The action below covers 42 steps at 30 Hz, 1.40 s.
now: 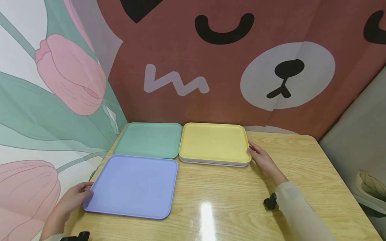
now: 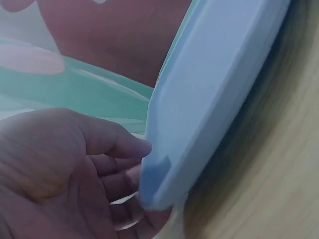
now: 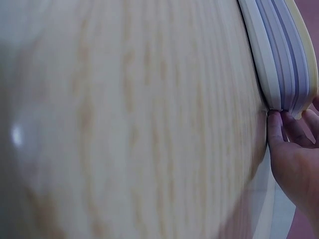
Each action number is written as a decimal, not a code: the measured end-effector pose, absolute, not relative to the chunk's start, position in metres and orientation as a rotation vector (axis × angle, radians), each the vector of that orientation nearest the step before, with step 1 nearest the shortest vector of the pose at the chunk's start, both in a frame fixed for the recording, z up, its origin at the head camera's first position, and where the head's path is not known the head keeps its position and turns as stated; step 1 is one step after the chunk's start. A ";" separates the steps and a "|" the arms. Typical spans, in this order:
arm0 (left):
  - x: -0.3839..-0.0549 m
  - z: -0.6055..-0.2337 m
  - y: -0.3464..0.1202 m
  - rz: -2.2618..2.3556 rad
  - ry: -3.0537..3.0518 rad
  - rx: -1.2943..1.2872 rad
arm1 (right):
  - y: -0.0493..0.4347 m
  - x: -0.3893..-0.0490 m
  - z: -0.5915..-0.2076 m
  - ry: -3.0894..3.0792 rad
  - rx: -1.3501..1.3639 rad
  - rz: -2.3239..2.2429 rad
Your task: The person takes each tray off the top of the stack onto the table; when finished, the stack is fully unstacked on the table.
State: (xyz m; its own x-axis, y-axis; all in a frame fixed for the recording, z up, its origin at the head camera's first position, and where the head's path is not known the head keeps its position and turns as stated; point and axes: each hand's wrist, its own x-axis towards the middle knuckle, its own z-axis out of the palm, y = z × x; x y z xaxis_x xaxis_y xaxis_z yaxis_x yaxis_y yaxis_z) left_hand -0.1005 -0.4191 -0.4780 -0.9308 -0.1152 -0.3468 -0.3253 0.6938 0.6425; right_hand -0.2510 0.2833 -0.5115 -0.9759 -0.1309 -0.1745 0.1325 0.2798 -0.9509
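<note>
My left hand (image 1: 73, 197) grips the left edge of a purple tray (image 1: 132, 187) at the front left, thumb at the rim. In the left wrist view its other fingers curl below that edge. Fingertips of my right hand (image 1: 263, 160) touch the right side of a tray stack, whose top is a yellow tray (image 1: 214, 142). Seen from the right wrist, purple trays (image 3: 284, 55) and a whitish tray (image 3: 264, 59) lie under the yellow one. A green tray (image 1: 147, 140) sits behind the purple tray, left of the stack.
The trays lie on a wood-grain table (image 1: 229, 197) with a bright glare spot near the front. A bear-print cloth (image 1: 181, 110) hangs along the back edge. A tulip-print cloth (image 1: 72, 77) covers the left side.
</note>
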 end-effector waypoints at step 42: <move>-0.218 -0.459 -0.253 1.185 2.754 -0.016 | 0.274 -0.240 -0.487 2.296 0.046 -1.779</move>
State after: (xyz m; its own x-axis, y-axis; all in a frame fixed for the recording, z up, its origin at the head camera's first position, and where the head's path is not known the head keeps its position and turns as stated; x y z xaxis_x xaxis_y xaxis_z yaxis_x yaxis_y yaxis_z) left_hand -0.2179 -0.2532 -0.4590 -0.9897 0.0470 -0.1353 -0.0659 0.6890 0.7217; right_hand -0.2402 0.2743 -0.4870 -0.9715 -0.1193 -0.2046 0.1683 0.2599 -0.9508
